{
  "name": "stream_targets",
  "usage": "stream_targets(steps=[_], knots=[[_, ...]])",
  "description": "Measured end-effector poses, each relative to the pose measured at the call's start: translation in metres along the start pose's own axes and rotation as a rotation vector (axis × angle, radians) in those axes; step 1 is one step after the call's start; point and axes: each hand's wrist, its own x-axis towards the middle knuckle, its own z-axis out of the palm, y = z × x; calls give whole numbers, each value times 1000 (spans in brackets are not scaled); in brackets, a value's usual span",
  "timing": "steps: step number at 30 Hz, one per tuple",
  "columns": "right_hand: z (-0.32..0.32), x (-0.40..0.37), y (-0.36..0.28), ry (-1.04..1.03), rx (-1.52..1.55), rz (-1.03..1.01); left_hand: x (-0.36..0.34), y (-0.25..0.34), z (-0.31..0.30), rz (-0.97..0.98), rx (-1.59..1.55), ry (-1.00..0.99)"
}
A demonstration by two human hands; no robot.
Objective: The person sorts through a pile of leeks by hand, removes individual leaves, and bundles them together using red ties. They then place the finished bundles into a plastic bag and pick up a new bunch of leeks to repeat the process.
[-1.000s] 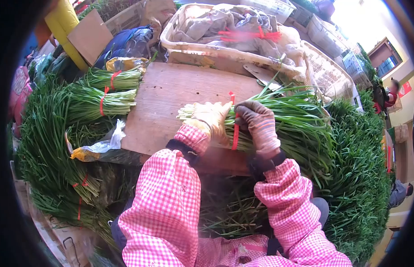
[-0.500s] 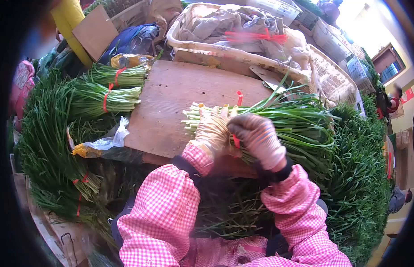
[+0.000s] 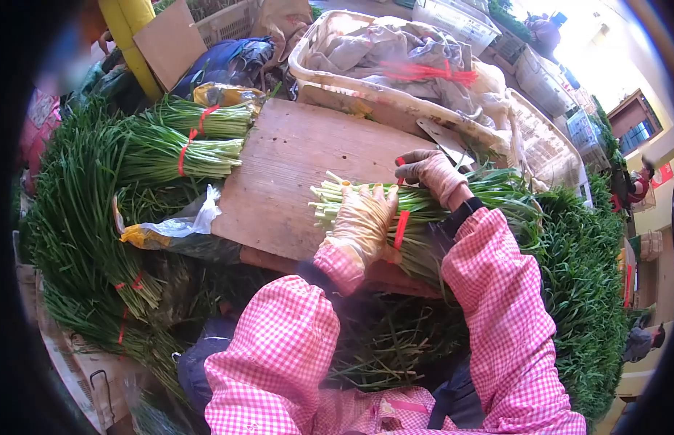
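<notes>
Right hand [image 3: 437, 174] on the red tie [image 3: 401, 230], left hand [image 3: 362, 223] on the green bundle [image 3: 422, 216]!

And here lies the green bundle, flat on the wooden board [image 3: 293, 148], long axis running side to side: pale stem ends out to the left, leafy tops spreading away to the right. The red tie cuts straight across that line, near side to far, and that crossing is what counts! The left hand sits palm down on the stem side, gloved fingers wrapped over the stalks, a firm-looking hold. The right hand is up at the far edge, on the leafy side, the tie's end pinched at its fingertips. So the right is nearer that end of the tie, the left nearer the stem ends. Just beyond the right hand, a flat blade-like piece [image 3: 444, 139] lies beside the white basket [image 3: 384, 93], which holds heaped cloth [image 3: 424, 43]. Over to the left, two tied bundles [image 3: 215, 154], banded in red, point their stems at the board. Out right, a bank of loose greens [image 3: 587, 283].
</notes>
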Motion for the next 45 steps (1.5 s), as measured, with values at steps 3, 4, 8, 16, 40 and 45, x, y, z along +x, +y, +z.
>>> stream_targets(steps=[3,4,8,16,40,45], knots=[[6,-25,-10,-85,126,-7,-6,6,9,-20,34,130],[9,-28,-6,-117,51,-87,-11,9,9,-28,54,119],[21,-61,-11,-187,-99,-304,-15,15,3,-33,131,30],[25,-74,2,-130,-277,-536,-1,-2,21,140,32,345],[63,-123,28,217,-500,-708,11,-6,-2,29,-121,-36],[53,-74,14,334,-645,-685,41,-25,-1,28,-362,-193]])
